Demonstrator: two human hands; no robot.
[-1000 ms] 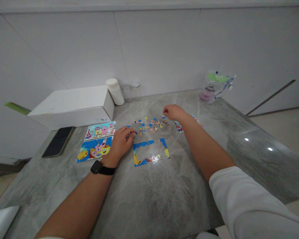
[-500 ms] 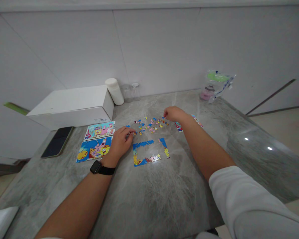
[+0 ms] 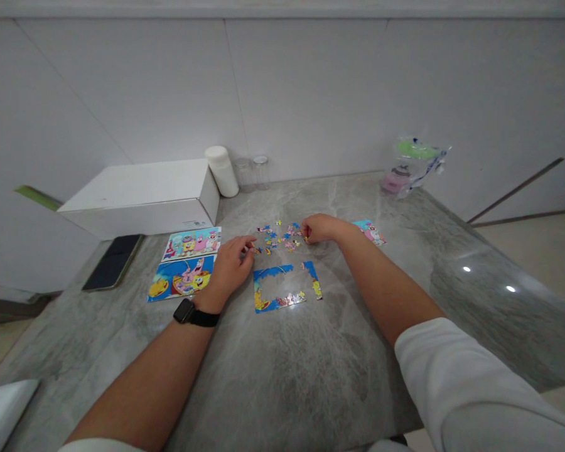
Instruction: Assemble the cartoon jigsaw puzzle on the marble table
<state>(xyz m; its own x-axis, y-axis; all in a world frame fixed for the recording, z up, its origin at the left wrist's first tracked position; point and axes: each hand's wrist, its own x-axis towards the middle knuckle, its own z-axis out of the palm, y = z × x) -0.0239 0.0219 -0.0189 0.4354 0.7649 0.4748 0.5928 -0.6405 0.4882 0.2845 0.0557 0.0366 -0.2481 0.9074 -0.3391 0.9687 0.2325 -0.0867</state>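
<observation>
Loose jigsaw pieces [image 3: 282, 237] lie scattered in the middle of the grey table. Nearer to me is a partly joined puzzle border [image 3: 274, 272], blue along the top and with gaps at the upper right and lower right. My right hand [image 3: 319, 228] is at the right edge of the loose pieces, fingers pinched down on a small puzzle piece that they mostly cover. My left hand [image 3: 235, 260] rests at the left edge of the pieces, thumb and forefinger slightly apart, with nothing visible between them. A black watch [image 3: 195, 313] is on the left wrist.
Two cartoon picture cards [image 3: 181, 277] lie left of my left hand, beside a phone [image 3: 113, 262]. Behind stand a white box [image 3: 136, 194], a white bottle [image 3: 222, 172] and clear glasses [image 3: 260, 172]. Another card [image 3: 370, 232] lies beyond my right forearm; a plastic bag [image 3: 412, 166] sits back right.
My right hand has come down and slightly left, nearer to me, onto the right side of the loose pieces. My left hand's fingertips have lifted and parted a little. The view has shifted slightly.
</observation>
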